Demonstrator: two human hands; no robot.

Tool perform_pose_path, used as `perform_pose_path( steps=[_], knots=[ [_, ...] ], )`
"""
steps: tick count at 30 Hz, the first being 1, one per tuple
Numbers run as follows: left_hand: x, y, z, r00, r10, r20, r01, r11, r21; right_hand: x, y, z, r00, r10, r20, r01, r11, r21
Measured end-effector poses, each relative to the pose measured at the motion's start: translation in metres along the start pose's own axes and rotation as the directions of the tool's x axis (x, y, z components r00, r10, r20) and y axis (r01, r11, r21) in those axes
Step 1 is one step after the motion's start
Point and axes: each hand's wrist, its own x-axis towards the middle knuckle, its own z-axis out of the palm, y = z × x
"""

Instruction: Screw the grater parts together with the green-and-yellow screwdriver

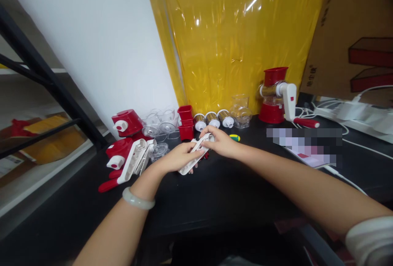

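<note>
Over the middle of the black table I hold a white plastic crank arm slantwise, its hollow ribbed side showing. My left hand is closed round its lower end, thumb on top. Gripping its upper end is my right hand, fingers curled over the edge. Small red pieces show just behind the crank arm; their kind is unclear. A green and yellow tool handle lies beyond my right hand. Similar white crank arms with red grips rest at the left, by the red grater bases.
Clear plastic housings, red hoppers and several metal grating drums line the table's back. An assembled rotary grater stands at back right. Nearby are a phone-like device, white cables and a power strip.
</note>
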Motion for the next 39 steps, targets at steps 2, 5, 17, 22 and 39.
perform_pose_path(
  steps=[2,5,17,22,39],
  knots=[
    [-0.004,0.004,0.000,1.000,0.003,-0.009,-0.003,1.000,0.013,0.003,0.000,0.000,0.999,-0.002,-0.032,0.003,1.000,0.015],
    [-0.010,0.008,-0.003,0.991,0.017,-0.136,-0.015,1.000,0.015,0.008,0.006,-0.001,0.995,0.029,-0.100,-0.024,0.999,0.045],
    [-0.013,0.005,-0.018,0.829,0.132,-0.543,0.193,0.845,0.499,0.050,0.030,0.017,0.948,0.062,0.313,0.125,0.831,-0.543],
    [-0.013,0.004,-0.012,0.846,0.141,-0.514,0.200,0.809,0.552,0.060,0.051,0.030,0.954,0.033,0.297,0.154,0.798,-0.582],
    [-0.016,0.008,-0.011,0.799,0.190,-0.571,0.194,0.817,0.544,0.046,0.009,0.005,0.997,-0.066,-0.028,0.060,0.979,-0.195]
  ],
)
